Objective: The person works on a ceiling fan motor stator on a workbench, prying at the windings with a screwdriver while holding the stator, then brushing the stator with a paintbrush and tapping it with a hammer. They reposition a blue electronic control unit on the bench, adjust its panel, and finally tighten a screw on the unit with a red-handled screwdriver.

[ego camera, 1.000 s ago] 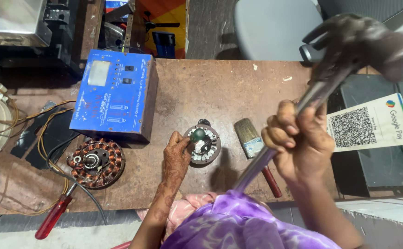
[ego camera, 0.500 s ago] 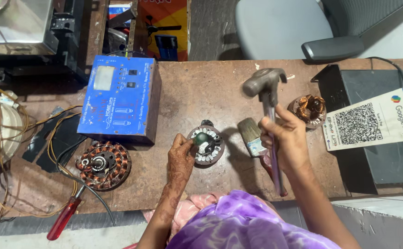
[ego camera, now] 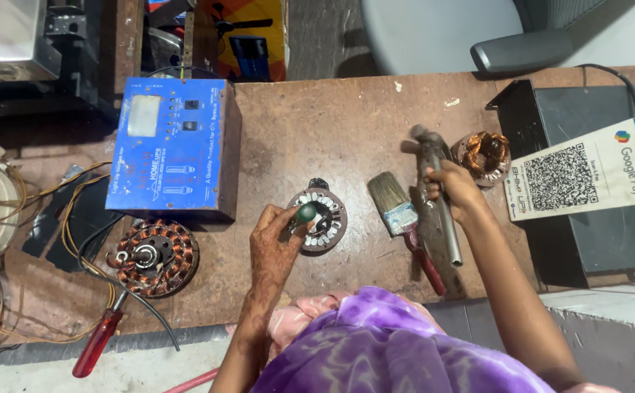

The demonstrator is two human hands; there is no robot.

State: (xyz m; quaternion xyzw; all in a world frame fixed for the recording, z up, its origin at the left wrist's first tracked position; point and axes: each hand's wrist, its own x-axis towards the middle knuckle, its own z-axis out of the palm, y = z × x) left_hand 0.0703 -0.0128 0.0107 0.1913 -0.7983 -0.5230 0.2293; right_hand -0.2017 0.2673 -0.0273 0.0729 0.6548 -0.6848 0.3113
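Now hammer (ego camera: pixel 434 196) lowered onto table (ego camera: pixel 317 124), right hand (ego camera: pixel 454 191) gripping

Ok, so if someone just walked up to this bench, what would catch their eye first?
Probably the two hands at mid-bench: the left hand grips a green-handled tool set onto a round metal motor part, while the right hand holds a hammer low over the table. Next, the big blue box at the left, with a copper-wound stator just in front of it.
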